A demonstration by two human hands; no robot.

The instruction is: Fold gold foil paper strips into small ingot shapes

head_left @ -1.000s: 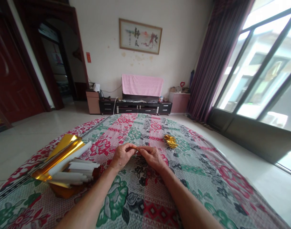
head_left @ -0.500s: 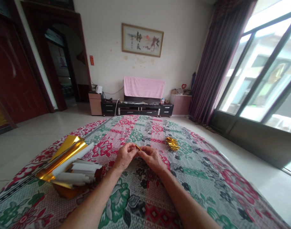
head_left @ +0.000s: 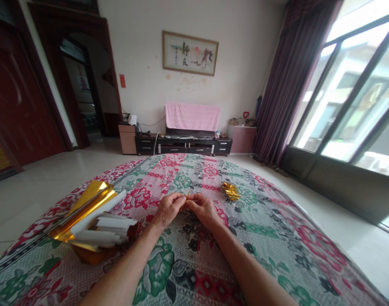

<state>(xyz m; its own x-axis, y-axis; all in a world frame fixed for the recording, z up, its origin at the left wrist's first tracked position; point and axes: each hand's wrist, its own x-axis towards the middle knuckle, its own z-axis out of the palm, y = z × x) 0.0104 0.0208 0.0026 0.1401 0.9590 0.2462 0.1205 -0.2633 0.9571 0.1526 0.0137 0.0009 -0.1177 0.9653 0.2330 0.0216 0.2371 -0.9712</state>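
Just above the flowered cloth, my left hand [head_left: 170, 210] and my right hand [head_left: 203, 210] meet fingertip to fingertip. Both pinch a small piece of gold foil paper [head_left: 187, 194], which shows as a thin gold sliver between the fingers; most of it is hidden. To the right of my right hand lies a small pile of folded gold foil pieces [head_left: 231, 191]. Left of my left hand is a stack of gold foil sheets [head_left: 95, 196], partly rolled, with several white-backed folded or rolled sheets [head_left: 100, 233] leaning over it.
A round table under a floral cloth [head_left: 264, 263] spreads before me. Beyond it stand a low black cabinet [head_left: 175, 146] and a pink cloth [head_left: 192, 115] draped over a screen-like shape. A purple curtain [head_left: 280, 85] and windows are on the right, a dark red door [head_left: 15, 97] on the left.
The gold piece between my fingertips has turned from a slanted position to nearly upright. My hands have shifted only slightly; the pile and the sheets lie as before.
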